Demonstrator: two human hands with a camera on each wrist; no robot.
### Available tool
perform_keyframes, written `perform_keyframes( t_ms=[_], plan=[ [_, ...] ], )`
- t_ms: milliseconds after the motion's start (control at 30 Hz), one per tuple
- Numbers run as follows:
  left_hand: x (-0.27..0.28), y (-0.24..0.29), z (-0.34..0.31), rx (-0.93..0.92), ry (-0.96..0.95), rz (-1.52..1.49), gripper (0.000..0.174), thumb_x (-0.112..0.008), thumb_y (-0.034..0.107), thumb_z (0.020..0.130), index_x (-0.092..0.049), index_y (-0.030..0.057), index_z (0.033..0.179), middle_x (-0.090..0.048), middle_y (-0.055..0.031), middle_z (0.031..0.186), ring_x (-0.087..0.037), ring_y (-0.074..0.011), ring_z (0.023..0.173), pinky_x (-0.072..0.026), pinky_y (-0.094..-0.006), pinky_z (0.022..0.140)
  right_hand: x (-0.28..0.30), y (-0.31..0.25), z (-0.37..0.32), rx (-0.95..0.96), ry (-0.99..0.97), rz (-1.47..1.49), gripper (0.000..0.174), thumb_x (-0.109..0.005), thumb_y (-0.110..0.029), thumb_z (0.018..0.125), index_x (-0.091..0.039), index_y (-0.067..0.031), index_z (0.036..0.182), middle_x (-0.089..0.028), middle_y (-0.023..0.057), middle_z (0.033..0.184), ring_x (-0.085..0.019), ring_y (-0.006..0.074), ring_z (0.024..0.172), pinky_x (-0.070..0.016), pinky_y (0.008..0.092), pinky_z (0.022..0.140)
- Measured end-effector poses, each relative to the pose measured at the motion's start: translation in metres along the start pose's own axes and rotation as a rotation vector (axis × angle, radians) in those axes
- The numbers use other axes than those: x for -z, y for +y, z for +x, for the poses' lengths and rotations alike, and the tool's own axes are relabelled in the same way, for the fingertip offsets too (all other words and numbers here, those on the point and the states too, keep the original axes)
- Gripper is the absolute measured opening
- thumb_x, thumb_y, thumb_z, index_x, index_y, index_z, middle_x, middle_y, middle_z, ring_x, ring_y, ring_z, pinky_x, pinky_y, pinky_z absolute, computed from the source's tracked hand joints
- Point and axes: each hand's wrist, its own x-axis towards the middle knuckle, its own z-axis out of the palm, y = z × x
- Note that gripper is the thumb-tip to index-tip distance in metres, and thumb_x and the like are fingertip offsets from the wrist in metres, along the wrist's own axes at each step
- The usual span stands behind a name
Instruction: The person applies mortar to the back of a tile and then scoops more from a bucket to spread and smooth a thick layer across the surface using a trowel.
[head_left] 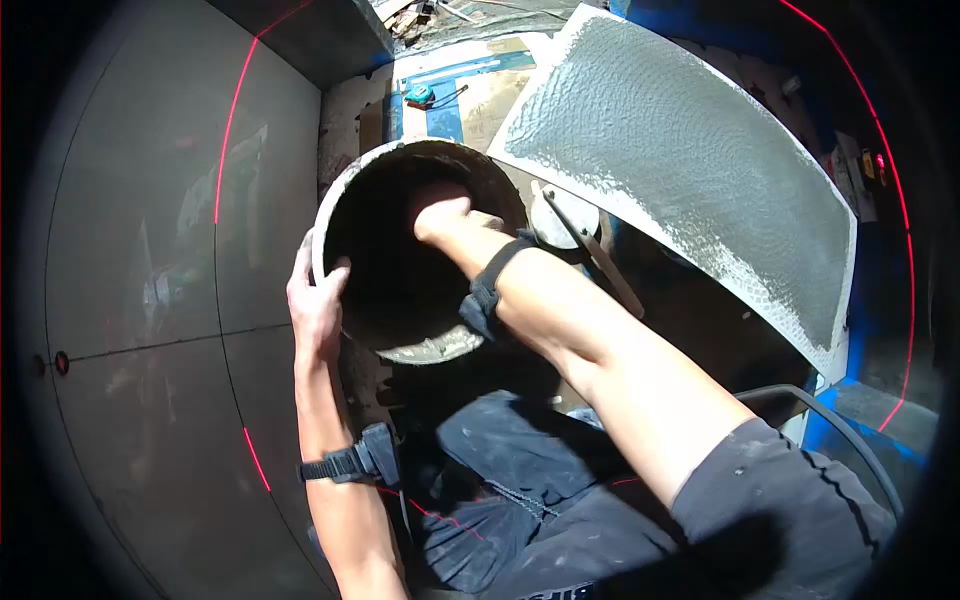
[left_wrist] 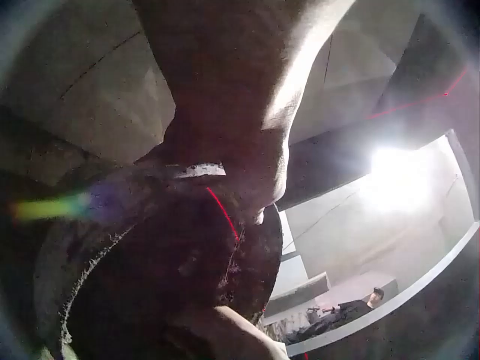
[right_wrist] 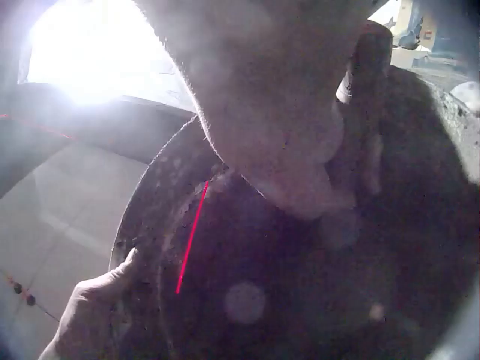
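Observation:
A large round bucket [head_left: 430,350] stands tilted before the person, its inside dark. The left hand [head_left: 318,300] grips the bucket's left rim, thumb over the edge and fingers outside; the right wrist view shows this left hand [right_wrist: 86,311] on the rim too. Down inside the bucket is the right hand [head_left: 450,212], its fingers partly hidden by shadow. The right wrist view has the right hand [right_wrist: 277,142] large and dim, and whether it holds anything cannot be told. In the left wrist view the left hand [left_wrist: 232,142] is at the rim.
A large panel [head_left: 680,170] coated with grey ridged paste lies at the right. Beside the bucket are a small white pail [head_left: 562,222] and a long handle [head_left: 610,270]. A tape measure [head_left: 420,95] lies beyond. Grey tiled wall [head_left: 150,200] stands left; a hose [head_left: 850,430] curves lower right.

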Motion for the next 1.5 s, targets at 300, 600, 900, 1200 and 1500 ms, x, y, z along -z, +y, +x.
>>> perform_keyframes(
  t_ms=[300,600,900,1200,1500],
  plan=[
    [0.03,-0.024,-0.011,0.072,-0.055,-0.101,0.077,-0.059,-0.006,0.073,-0.04,-0.0079,0.148,-0.057,-0.015,0.135,-0.058,-0.022,0.12,-0.0441,-0.0317,0.106,-0.049,-0.092,-0.03,0.459,0.208,-0.551,0.017,-0.069,-0.015,0.079,-0.077,-0.012,0.095,-0.071,0.0106,0.093,-0.069,0.0301,0.086,-0.0531,0.0497,0.066],
    [0.015,-0.004,-0.005,-0.012,-0.092,0.03,0.08,-0.056,-0.007,0.069,-0.04,-0.0101,0.147,-0.057,-0.0163,0.135,-0.057,-0.0218,0.12,-0.0437,-0.0316,0.105,-0.213,-0.059,-0.015,0.7,0.762,-1.446,0.029,-0.054,-0.009,0.082,-0.074,0.0002,0.101,-0.07,0.0193,0.103,-0.068,0.0361,0.095,-0.0569,0.0495,0.073],
    [0.007,0.007,-0.007,-0.009,-0.068,-0.009,0.08,-0.057,-0.006,0.068,-0.042,-0.0088,0.146,-0.059,-0.0148,0.13,-0.06,-0.0203,0.115,-0.0481,-0.0296,0.098,-0.03,0.005,-0.072,1.039,0.048,-0.686,0.013,-0.067,-0.021,0.083,-0.079,-0.0169,0.088,-0.074,0.0024,0.09,-0.07,0.0249,0.091,-0.055,0.0453,0.06],
    [-0.032,0.029,-0.011,-0.01,0.033,0.147,0.079,-0.057,-0.006,0.068,-0.044,-0.0085,0.145,-0.062,-0.0145,0.127,-0.062,-0.0199,0.109,-0.0504,-0.0296,0.093,-0.004,-0.013,-0.007,0.418,0.172,-0.571,0.024,-0.06,-0.016,0.091,-0.076,-0.0103,0.107,-0.073,0.0112,0.106,-0.071,0.0307,0.095,-0.0557,0.0506,0.065],
    [-0.041,0.017,-0.03,-0.045,0.13,-0.048,0.074,-0.052,-0.013,0.068,-0.046,-0.0119,0.141,-0.058,-0.0181,0.135,-0.056,-0.0224,0.124,-0.0422,-0.0286,0.105,-0.128,0.078,0.06,0.601,-0.208,-0.368,0.027,-0.067,-0.019,0.085,-0.076,-0.0098,0.109,-0.072,0.0144,0.113,-0.07,0.0315,0.104,-0.0544,0.0424,0.09]
  ],
)
